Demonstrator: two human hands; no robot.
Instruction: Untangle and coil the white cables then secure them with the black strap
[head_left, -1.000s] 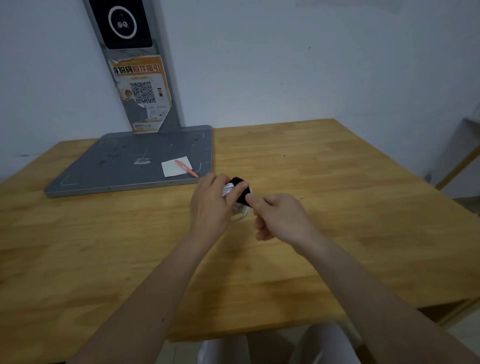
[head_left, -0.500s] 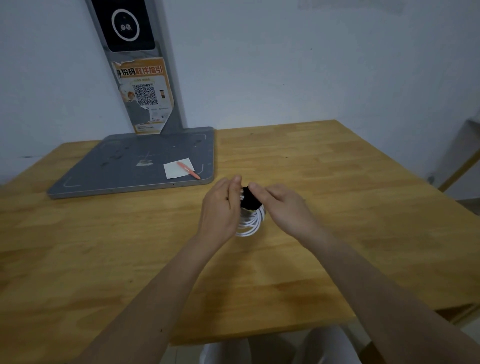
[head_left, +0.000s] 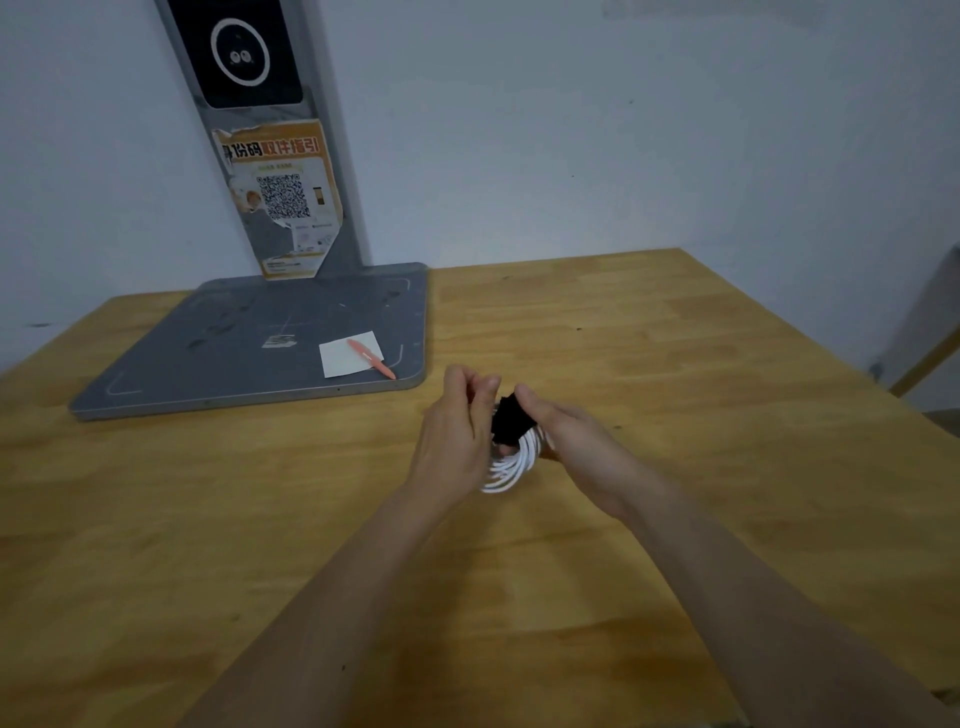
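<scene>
Head view. White cables (head_left: 511, 464): thin, smooth, glossy loops, coiled and held above the desk (head_left: 675, 364), between both hands. Black strap (head_left: 510, 422): soft, matt band, wrapped over the coil's top. Left hand (head_left: 457, 441): grip curled, fingertips pinched beside the strap; what is pinched cannot be told. Right hand (head_left: 569, 441): thumb pressed on the strap, fingers curled round the coil. Advice: the strap should be pulled taut and pressed flat while the loops are kept bunched.
</scene>
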